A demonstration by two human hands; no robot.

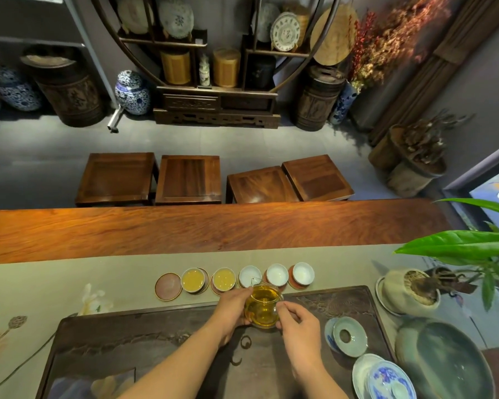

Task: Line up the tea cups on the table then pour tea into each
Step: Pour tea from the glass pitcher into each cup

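Several white tea cups stand in a row on round saucers on the grey-green runner. The two left cups [194, 279] [224, 279] hold yellow tea; the three to their right [249, 275] [277, 274] [303, 272] look empty. An empty saucer [167, 285] lies at the row's left end. A glass pitcher [262, 306] of amber tea is held over the dark tea tray, its spout beside the third cup. My left hand [233, 308] cups its left side and my right hand [298, 321] grips its right side.
The dark stone tea tray [144, 341] fills the near table. A pale lid on a dish [349, 336], a blue-and-white gaiwan [386, 378] and a large glazed bowl [444, 361] sit at the right, with a potted plant [409, 289] behind. Wooden stools stand beyond the table.
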